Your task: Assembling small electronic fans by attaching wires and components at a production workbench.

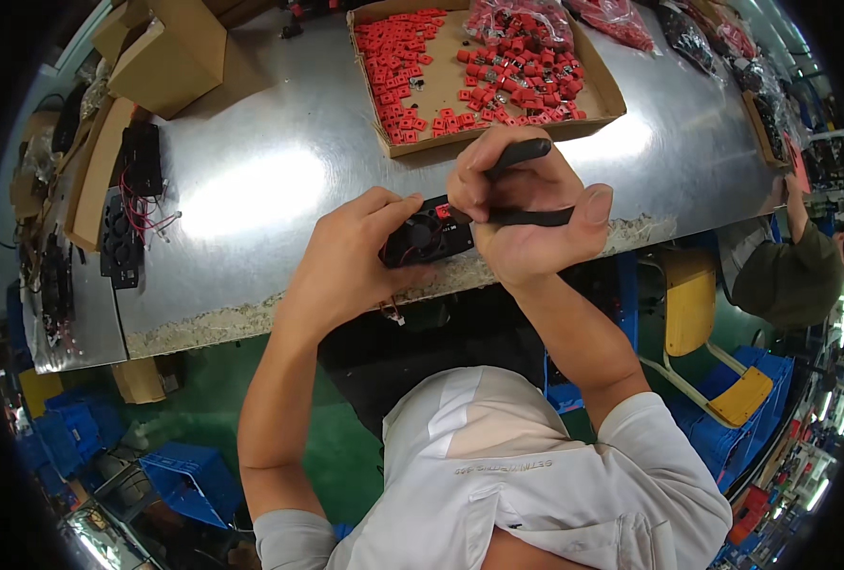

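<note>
At the near edge of the metal table, my left hand [338,255] grips a black panel with a round cooling fan [419,239] in it, its thumb and fingers closed around one end. A short wire with a white plug hangs below the panel. Close to its other end sits a small red part [443,211]. My right hand [534,242] is curled around pliers [522,153] with black handles, which stand spread apart. The jaws are hidden behind the fingers, close to the red part.
A shallow cardboard tray [498,136] of loose red parts lies beyond my hands. On the left are a cardboard box [180,62] and more black fan panels [120,242] with wires. A yellow chair [690,304] and another person [791,271] are at the right.
</note>
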`<action>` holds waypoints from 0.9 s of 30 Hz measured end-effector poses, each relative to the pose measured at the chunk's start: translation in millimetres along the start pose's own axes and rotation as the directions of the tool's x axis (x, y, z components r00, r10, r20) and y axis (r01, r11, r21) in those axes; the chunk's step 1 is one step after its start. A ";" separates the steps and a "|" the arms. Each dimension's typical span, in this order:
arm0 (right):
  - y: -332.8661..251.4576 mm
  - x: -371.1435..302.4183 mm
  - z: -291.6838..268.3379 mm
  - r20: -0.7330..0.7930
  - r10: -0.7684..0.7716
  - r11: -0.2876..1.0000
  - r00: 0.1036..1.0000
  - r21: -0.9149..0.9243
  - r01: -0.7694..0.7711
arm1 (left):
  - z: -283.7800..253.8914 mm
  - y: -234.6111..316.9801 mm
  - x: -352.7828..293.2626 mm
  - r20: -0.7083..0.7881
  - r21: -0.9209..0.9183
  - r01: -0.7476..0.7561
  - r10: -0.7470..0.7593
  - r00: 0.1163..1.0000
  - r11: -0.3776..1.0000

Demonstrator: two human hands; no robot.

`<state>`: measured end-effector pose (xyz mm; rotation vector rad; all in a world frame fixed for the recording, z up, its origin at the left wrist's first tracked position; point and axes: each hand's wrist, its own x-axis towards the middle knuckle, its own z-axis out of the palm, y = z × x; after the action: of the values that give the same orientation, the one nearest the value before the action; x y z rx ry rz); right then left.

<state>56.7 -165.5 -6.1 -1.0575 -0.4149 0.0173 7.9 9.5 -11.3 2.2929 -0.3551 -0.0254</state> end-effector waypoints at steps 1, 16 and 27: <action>0.2 1.5 -0.5 0.000 0.001 1.000 1.000 0.000 -0.001 | -1.0 -3.5 2.3 0.018 0.021 -0.030 0.030 0.999 0.999; 0.3 29.1 -7.3 0.861 -0.055 0.998 0.506 0.044 0.033 | -37.0 -41.0 55.2 0.466 -0.109 -0.330 0.341 0.816 0.938; -31.1 61.5 -18.6 0.564 0.147 0.952 0.812 0.142 -0.271 | -35.7 -40.4 55.1 0.412 -0.084 -0.367 0.367 0.834 0.926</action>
<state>114.0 -183.7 32.3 -0.8634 -0.7962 0.5703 75.4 46.6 -11.2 2.1665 -1.0180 -0.3309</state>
